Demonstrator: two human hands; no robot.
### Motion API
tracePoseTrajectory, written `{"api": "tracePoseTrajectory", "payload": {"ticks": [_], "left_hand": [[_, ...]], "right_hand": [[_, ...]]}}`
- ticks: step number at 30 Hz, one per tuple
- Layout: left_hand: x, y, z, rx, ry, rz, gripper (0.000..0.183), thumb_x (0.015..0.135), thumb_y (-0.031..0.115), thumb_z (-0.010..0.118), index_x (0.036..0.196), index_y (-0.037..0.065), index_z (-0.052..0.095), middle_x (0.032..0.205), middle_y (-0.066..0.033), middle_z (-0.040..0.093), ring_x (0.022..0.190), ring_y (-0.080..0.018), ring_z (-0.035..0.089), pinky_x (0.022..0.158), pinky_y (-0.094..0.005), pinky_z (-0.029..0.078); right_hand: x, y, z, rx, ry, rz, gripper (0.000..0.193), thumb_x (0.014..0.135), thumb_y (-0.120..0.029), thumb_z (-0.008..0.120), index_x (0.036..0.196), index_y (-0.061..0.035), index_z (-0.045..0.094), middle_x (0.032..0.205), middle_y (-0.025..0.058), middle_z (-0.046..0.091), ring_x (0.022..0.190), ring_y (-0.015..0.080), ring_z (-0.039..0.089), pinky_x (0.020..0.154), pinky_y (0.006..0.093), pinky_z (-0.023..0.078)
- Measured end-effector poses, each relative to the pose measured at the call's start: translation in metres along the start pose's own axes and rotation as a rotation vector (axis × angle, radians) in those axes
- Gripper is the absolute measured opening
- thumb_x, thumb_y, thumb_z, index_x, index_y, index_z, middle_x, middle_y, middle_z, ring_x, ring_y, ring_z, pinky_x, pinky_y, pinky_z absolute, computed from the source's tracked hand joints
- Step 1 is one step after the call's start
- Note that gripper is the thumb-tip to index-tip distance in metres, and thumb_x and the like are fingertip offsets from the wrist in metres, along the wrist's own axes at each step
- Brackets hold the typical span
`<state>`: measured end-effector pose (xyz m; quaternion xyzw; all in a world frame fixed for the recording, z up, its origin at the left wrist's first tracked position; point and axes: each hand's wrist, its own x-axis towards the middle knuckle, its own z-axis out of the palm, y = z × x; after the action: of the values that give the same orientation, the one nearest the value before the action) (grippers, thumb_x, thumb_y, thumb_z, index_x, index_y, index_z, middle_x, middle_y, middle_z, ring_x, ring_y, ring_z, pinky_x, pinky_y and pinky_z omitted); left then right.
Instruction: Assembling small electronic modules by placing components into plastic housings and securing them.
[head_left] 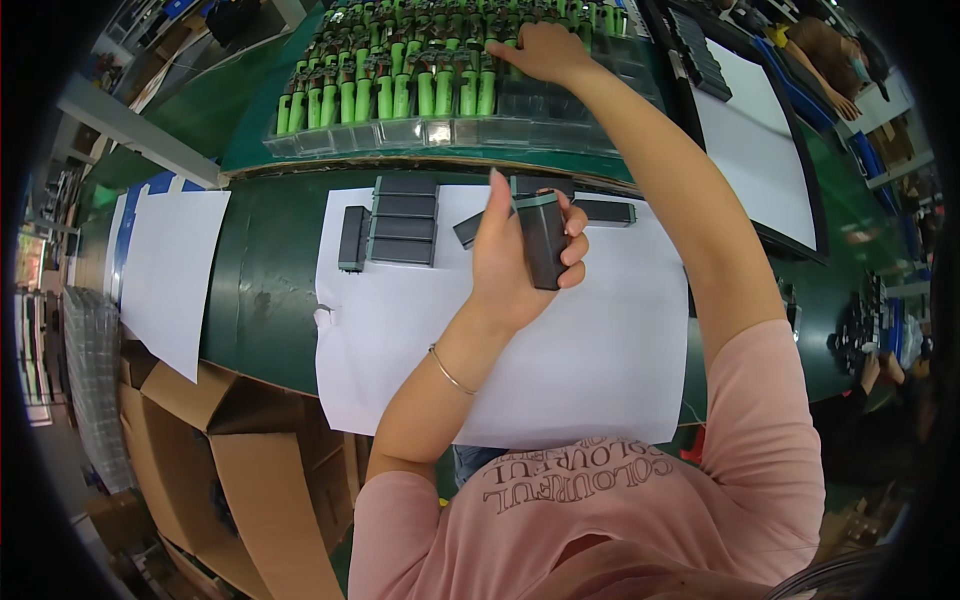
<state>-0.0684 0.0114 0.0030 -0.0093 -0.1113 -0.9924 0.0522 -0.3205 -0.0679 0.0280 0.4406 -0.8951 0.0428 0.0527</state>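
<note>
My left hand [510, 260] is closed around a dark grey rectangular case [544, 240] with a green-edged top end, held upright above a white sheet [480, 350]. Its thumb points up, apart from the case. My right hand [548, 50] reaches to the far side, over a clear plastic tray [360, 136] packed with rows of bright green cylindrical parts [427, 95] with dark tops. Its thumb is stretched out to the left, and nothing shows in the hand; some fingertips are hidden. Several similar dark cases [404, 222] lie on the sheet beyond my left hand.
A black-framed white panel [755, 140] lies at the right, with a dark ribbed strip [698, 55] on its far end. White paper [175, 270] hangs over the left table edge. Below it stands an open cardboard box [270, 490]. Other people's hands [845, 105] show at the far right.
</note>
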Motion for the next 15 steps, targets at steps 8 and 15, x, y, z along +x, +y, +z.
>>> {"api": "tracePoseTrajectory", "payload": {"ticks": [8, 15], "left_hand": [[0.001, -0.006, -0.009, -0.022, -0.193, 0.024, 0.069, 0.085, 0.073, 0.028, 0.094, 0.009, 0.053, 0.073, -0.0025, 0.050, 0.066, -0.0127, 0.050, 0.052, -0.0280, 0.040], [0.003, -0.009, 0.009, 0.108, 0.272, -0.015, 0.076, 0.085, 0.074, 0.028, 0.109, 0.007, 0.055, 0.078, -0.0026, 0.050, 0.066, -0.0149, 0.049, 0.058, -0.0293, 0.041]], "right_hand": [[0.059, 0.041, 0.047, 0.230, 0.032, -0.089, 0.054, 0.081, -0.057, 0.061, 0.066, -0.0052, 0.066, 0.056, 0.0078, 0.056, 0.059, 0.0235, 0.061, 0.062, 0.0363, 0.050], [0.023, 0.022, 0.039, 0.411, 0.200, -0.109, 0.035, 0.077, -0.024, 0.067, 0.102, -0.0001, 0.062, 0.092, 0.0178, 0.067, 0.087, 0.0296, 0.064, 0.076, 0.0368, 0.049]]}}
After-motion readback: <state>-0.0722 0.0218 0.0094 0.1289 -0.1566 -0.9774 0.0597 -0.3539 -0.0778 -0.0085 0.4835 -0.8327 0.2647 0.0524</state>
